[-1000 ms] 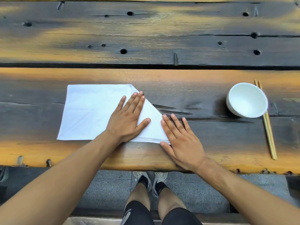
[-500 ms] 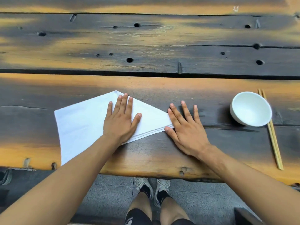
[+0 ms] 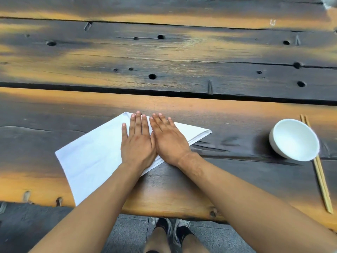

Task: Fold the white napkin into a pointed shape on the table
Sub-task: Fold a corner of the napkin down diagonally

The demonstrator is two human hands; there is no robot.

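Head view: both flat hands hide the napkin's (image 3: 91, 157) middle fold.

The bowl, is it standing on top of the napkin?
No, the bowl stands on bare table, well apart from the napkin, beside the chopsticks.

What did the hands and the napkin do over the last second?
The napkin turned, its point now aimed right. The right hand slid off the table onto it, beside the left hand; both lie flat. The bowl and chopsticks stayed put.
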